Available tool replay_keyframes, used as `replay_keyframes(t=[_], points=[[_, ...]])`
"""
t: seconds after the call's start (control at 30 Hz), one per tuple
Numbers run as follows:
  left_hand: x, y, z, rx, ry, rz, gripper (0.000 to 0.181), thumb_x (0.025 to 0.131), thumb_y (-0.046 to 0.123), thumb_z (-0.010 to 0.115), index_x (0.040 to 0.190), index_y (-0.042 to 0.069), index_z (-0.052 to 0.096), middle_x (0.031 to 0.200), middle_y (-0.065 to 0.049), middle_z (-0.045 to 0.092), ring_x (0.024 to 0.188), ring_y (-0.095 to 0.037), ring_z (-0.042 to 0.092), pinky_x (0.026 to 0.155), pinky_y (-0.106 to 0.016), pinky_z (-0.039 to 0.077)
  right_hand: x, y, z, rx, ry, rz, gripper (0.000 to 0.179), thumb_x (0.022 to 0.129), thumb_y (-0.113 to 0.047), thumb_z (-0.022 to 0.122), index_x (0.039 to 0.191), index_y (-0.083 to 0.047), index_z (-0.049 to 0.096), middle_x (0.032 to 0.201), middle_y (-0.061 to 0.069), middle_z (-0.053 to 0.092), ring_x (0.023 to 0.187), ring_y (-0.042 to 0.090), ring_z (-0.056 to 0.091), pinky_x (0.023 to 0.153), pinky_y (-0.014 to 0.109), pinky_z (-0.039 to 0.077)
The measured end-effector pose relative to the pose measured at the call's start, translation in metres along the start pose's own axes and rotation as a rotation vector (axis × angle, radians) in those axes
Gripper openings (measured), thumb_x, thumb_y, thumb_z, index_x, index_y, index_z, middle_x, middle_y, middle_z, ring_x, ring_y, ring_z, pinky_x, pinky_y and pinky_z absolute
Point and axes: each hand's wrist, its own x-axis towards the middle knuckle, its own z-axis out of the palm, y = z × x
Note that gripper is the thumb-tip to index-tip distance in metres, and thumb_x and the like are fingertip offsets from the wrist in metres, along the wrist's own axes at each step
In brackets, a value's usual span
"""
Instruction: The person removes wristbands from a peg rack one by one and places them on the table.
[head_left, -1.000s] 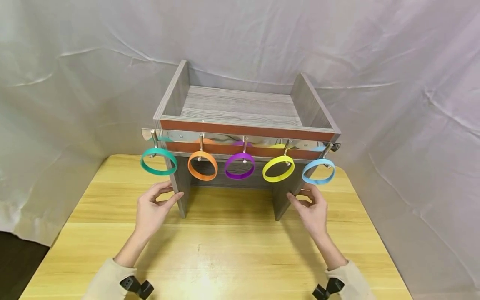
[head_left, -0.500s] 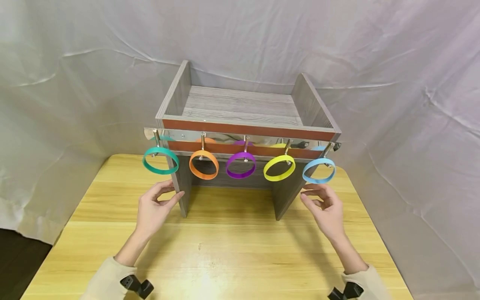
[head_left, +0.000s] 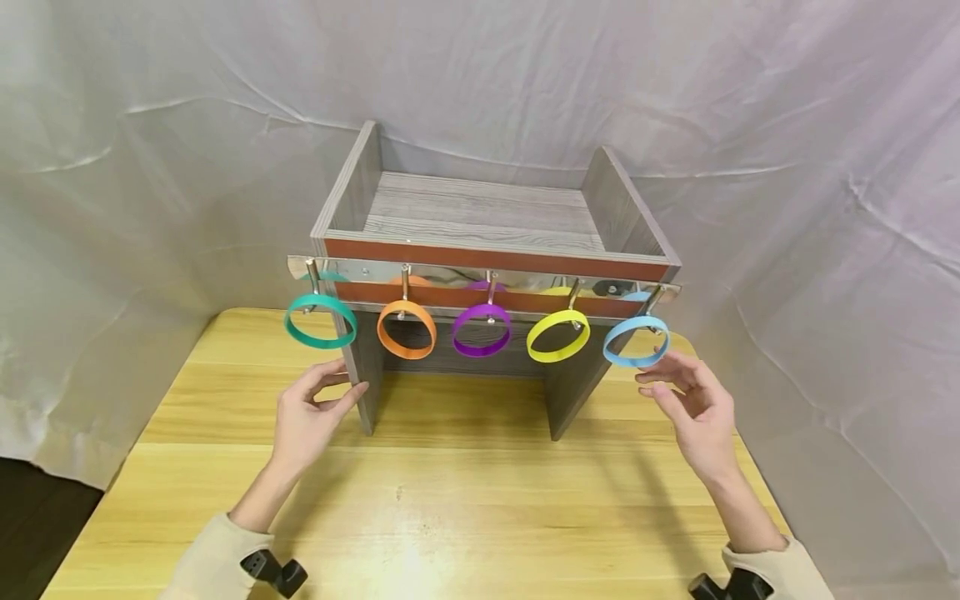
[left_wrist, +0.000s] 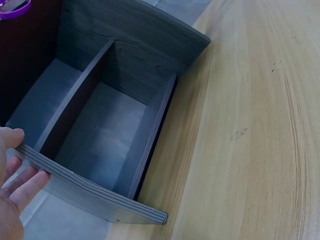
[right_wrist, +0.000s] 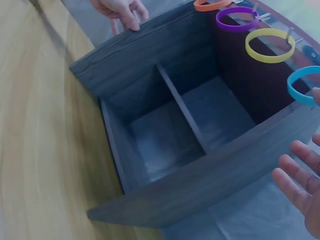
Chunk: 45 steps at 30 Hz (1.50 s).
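A grey wood-grain shelf unit [head_left: 472, 200] stands on the table, with a metal hook rail [head_left: 450, 273] along its front. My left hand [head_left: 309, 417] grips the front edge of its left side panel [left_wrist: 95, 187], thumb on one side and fingers on the other. My right hand [head_left: 697, 412] is off the right panel [head_left: 581, 383], fingers loosely bent and holding nothing, just below the light blue band [head_left: 637, 342]. From the other hooks hang a green band [head_left: 320, 342], an orange band [head_left: 405, 354], a purple band [head_left: 480, 352] and a yellow band [head_left: 557, 357].
The yellow wooden table [head_left: 420, 508] carries the unit near its back edge. Grey cloth [head_left: 480, 75] hangs behind and on both sides. Inside the unit a divider board [left_wrist: 75, 97] runs between the side panels.
My right hand has let go of the right side panel and moved right and slightly up towards the light blue band. The left hand keeps its grip on the left panel.
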Motion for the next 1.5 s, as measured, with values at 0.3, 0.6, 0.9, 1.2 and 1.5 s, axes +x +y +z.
replay_keyframes(t=[0.3, 0.6, 0.9, 1.2, 1.5], points=[[0.000, -0.001, 0.000, 0.007, -0.002, -0.001, 0.034, 0.085, -0.013, 0.080, 0.118, -0.006, 0.073, 0.109, 0.033, 0.066, 0.096, 0.015, 0.067, 0.071, -0.009, 0.063, 0.011, -0.016, -0.008, -0.018, 0.000, -0.040, 0.034, 0.100, 0.019, 0.044, 0.132, 0.030, 0.048, 0.117, 0.016, 0.077, 0.103, 0.020, 0.078, 0.089, 0.026, 0.068], [0.000, -0.001, 0.000, -0.001, -0.007, -0.012, 0.035, 0.085, -0.013, 0.079, 0.119, -0.007, 0.072, 0.109, 0.032, 0.066, 0.097, 0.015, 0.067, 0.072, -0.010, 0.063, 0.025, -0.026, -0.007, -0.053, -0.012, -0.048, 0.034, 0.099, 0.019, 0.048, 0.131, 0.026, 0.053, 0.115, 0.013, 0.078, 0.103, 0.018, 0.077, 0.088, 0.023, 0.067], [-0.001, -0.001, 0.000, 0.000, -0.010, -0.022, 0.035, 0.086, -0.012, 0.079, 0.119, -0.007, 0.072, 0.109, 0.032, 0.066, 0.098, 0.014, 0.067, 0.073, -0.011, 0.063, 0.038, -0.029, 0.003, -0.066, -0.013, -0.049, 0.034, 0.096, 0.023, 0.049, 0.129, 0.025, 0.056, 0.113, 0.011, 0.078, 0.102, 0.015, 0.077, 0.084, 0.021, 0.067], [-0.002, 0.000, 0.000, 0.003, -0.012, -0.017, 0.035, 0.086, -0.012, 0.079, 0.119, -0.007, 0.072, 0.109, 0.032, 0.065, 0.098, 0.015, 0.067, 0.073, -0.010, 0.063, 0.035, -0.022, 0.014, -0.032, 0.003, -0.059, 0.028, 0.094, 0.026, 0.048, 0.121, 0.028, 0.056, 0.107, 0.010, 0.079, 0.097, 0.014, 0.078, 0.081, 0.022, 0.068], [-0.002, -0.002, 0.000, 0.002, -0.013, -0.026, 0.035, 0.087, -0.011, 0.079, 0.120, -0.006, 0.072, 0.109, 0.031, 0.066, 0.098, 0.014, 0.067, 0.073, -0.011, 0.063, 0.036, -0.023, 0.017, -0.021, 0.047, -0.049, 0.025, 0.093, 0.029, 0.051, 0.115, 0.025, 0.062, 0.101, 0.010, 0.080, 0.093, 0.014, 0.078, 0.077, 0.023, 0.068]])
